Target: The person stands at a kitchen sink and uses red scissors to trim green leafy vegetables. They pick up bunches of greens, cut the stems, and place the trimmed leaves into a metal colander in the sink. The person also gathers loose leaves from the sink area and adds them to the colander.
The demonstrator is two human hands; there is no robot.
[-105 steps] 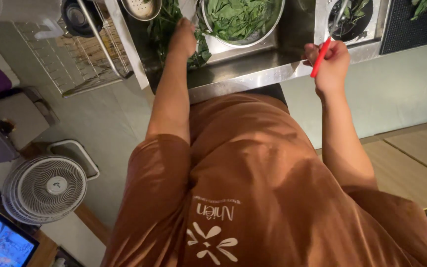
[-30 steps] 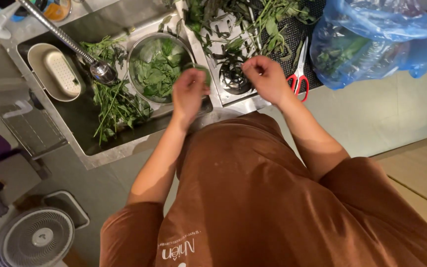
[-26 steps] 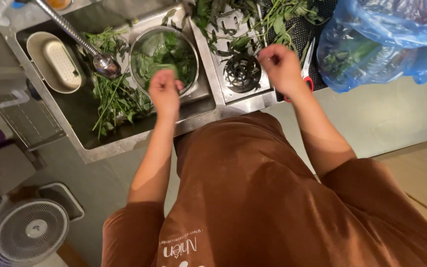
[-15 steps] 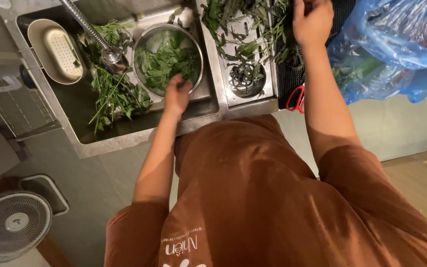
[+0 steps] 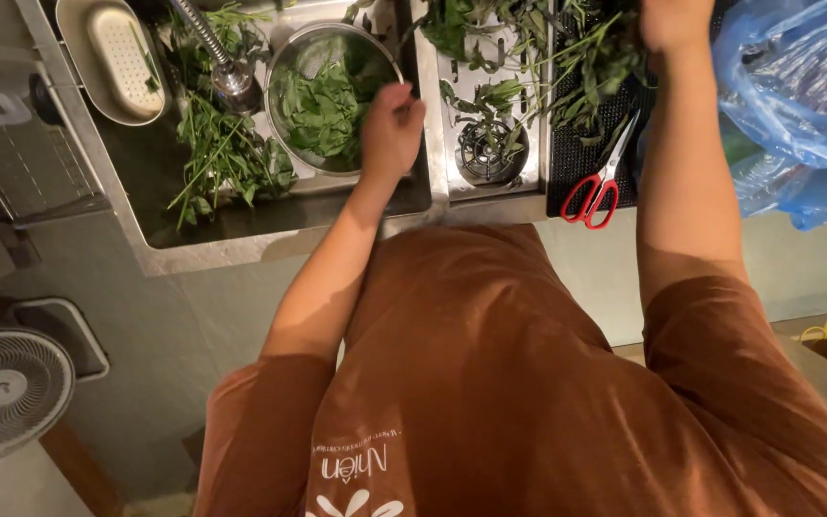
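My left hand (image 5: 390,129) is at the right rim of a round metal bowl (image 5: 281,57) full of picked green leaves (image 5: 323,105), with its fingers curled. What it holds, if anything, is hidden. My right hand (image 5: 672,19) reaches to the frame's top edge, partly cut off, and closes on a heap of leafy stems (image 5: 576,57) lying on a black mat (image 5: 567,187). Red-handled scissors (image 5: 597,187) lie on that mat, below the right hand.
The bowl sits in a steel sink (image 5: 241,244) with loose stems (image 5: 222,158), a faucet head (image 5: 232,81) and an oval perforated tray (image 5: 112,57). A drain strainer (image 5: 488,153) lies between the hands. A blue plastic bag (image 5: 796,96) is at right, a floor fan (image 5: 7,388) at lower left.
The left hand moved from the bowl's near edge to its right rim. The right hand left the scissors on the mat and reached farther into the stems.
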